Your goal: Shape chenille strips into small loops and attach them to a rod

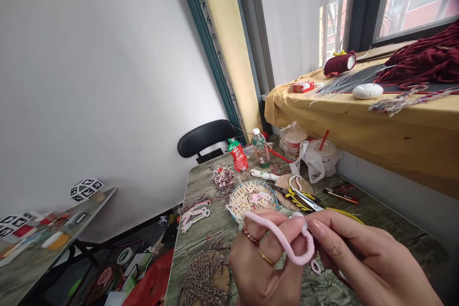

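Observation:
A soft pink cord [274, 234] is bent into a loop over the fingers of my left hand [267, 267], which wears a beaded ring and a gold ring. That hand is closed on the cord. My right hand [373, 258] meets it, thumb and forefinger pinched at a whitish part of the cord; the exact grip is partly hidden. A small pink loop [315, 267] hangs below the fingertips. Just beyond the hands are a perforated round basket [238, 196] with pink cord pieces in it, scissors [309, 201] and yellow-handled pliers [299, 203].
On the wood-grain table lie a card wound with brown speckled cord [204, 275], pastel cord pieces [195, 215], a red pouch [238, 155], a bottle [260, 148] and a bagged cup [322, 155]. A black chair [206, 136] stands behind. Dark red yarn [426, 60] covers the windowsill's right.

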### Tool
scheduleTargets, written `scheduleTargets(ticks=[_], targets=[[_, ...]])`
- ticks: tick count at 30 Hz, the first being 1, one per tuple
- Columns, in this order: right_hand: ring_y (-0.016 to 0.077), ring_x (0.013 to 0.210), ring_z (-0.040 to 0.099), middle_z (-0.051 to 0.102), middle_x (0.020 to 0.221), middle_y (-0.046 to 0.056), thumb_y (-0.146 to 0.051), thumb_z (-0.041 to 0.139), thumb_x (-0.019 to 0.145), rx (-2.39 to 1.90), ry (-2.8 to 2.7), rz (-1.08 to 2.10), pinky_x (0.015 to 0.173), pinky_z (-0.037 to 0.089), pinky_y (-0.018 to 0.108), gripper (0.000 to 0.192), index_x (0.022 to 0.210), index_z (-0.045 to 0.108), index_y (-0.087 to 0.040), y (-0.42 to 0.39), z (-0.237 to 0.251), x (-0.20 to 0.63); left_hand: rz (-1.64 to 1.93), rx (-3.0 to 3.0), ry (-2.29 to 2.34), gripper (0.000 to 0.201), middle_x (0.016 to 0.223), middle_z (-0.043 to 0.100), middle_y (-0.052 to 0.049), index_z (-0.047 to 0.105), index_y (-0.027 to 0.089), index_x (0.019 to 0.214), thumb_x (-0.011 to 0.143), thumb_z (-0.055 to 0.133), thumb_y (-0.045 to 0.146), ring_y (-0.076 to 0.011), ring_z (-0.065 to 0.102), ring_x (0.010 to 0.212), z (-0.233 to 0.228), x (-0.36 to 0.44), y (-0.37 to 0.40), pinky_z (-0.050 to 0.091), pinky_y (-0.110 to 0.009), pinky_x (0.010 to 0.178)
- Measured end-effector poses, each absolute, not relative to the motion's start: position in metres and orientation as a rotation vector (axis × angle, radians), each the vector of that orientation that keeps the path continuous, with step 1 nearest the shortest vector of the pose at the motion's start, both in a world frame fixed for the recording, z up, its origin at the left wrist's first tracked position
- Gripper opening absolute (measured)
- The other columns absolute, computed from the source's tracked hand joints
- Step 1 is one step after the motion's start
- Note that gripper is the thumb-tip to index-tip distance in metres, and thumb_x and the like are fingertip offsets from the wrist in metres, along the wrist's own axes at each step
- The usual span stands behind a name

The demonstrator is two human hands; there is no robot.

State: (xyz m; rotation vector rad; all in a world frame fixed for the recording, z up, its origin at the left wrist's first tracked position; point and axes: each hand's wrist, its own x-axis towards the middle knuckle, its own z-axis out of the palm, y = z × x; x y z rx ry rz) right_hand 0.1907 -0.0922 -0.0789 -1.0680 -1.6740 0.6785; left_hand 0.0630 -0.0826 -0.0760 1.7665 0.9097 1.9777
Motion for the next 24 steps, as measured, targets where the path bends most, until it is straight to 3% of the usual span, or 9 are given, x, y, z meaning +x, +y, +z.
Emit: scheduleTargets(ticks=[4, 8, 11, 14, 19, 24], targets=[[0.0114, 0.046, 0.053, 0.059, 0.058, -0.003, -0.032, 0.044, 0.09, -1.108, -1.701, 0.658, 0.043, 0.044, 0.017, 0.023, 0.075, 0.058, -0.023, -0.091, -0.083, 0.191, 1.952, 1.91, 0.925, 0.044, 0.072, 0.073, -0.003, 0.074, 0.03, 0.089, 0.059, 0.07, -0.003, -0.0195, 0.064, 0.064, -0.07, 0.065, -0.085, 0.05, -0.03, 0.064], [0.0097, 0.046, 0.056, 0.063, 0.06, -0.004, -0.027, 0.047, 0.089, -1.108, -1.672, 0.554, 0.043, 0.046, 0.015, 0.015, 0.083, 0.06, -0.025, -0.093, -0.085, 0.189, 2.034, 1.748, 1.03, 0.033, 0.066, 0.071, -0.002, 0.075, 0.026, 0.077, 0.062, 0.067, -0.002, -0.0185, 0.063, 0.062, -0.069, 0.071, -0.084, 0.05, -0.029, 0.065], [0.0096, 0.05, 0.061, 0.068, 0.069, -0.002, -0.024, 0.05, 0.087, -1.057, -1.668, 0.409, 0.048, 0.049, 0.014, 0.011, 0.087, 0.061, -0.024, -0.095, -0.084, 0.186, 1.837, 1.423, 1.082, 0.018, 0.061, 0.066, -0.001, 0.071, 0.023, 0.062, 0.061, 0.068, 0.005, -0.0164, 0.059, 0.059, -0.066, 0.072, -0.084, 0.049, -0.027, 0.059], [0.0098, 0.049, 0.061, 0.07, 0.07, -0.001, -0.025, 0.053, 0.086, -1.024, -1.667, 0.32, 0.046, 0.048, 0.013, 0.01, 0.084, 0.062, -0.023, -0.094, -0.08, 0.184, 1.541, 1.103, 0.97, 0.003, 0.065, 0.066, -0.002, 0.071, 0.02, 0.066, 0.064, 0.07, 0.018, -0.0144, 0.058, 0.059, -0.06, 0.068, -0.084, 0.047, -0.022, 0.053], [0.0084, 0.047, 0.06, 0.067, 0.062, -0.005, -0.024, 0.053, 0.086, -0.999, -1.671, 0.382, 0.045, 0.048, 0.012, 0.009, 0.08, 0.06, -0.024, -0.093, -0.078, 0.182, 1.422, 1.018, 0.788, 0.008, 0.06, 0.063, -0.002, 0.073, 0.017, 0.063, 0.066, 0.072, 0.024, -0.0097, 0.053, 0.051, -0.055, 0.063, -0.08, 0.044, -0.02, 0.049], [0.0097, 0.055, 0.062, 0.067, 0.067, -0.005, -0.02, 0.051, 0.086, -0.968, -1.666, 0.502, 0.049, 0.049, 0.012, 0.01, 0.082, 0.058, -0.027, -0.094, -0.085, 0.183, 1.382, 1.011, 0.748, 0.009, 0.058, 0.061, -0.001, 0.073, 0.016, 0.061, 0.067, 0.073, 0.022, -0.0089, 0.053, 0.056, -0.057, 0.06, -0.073, 0.042, -0.019, 0.055]])
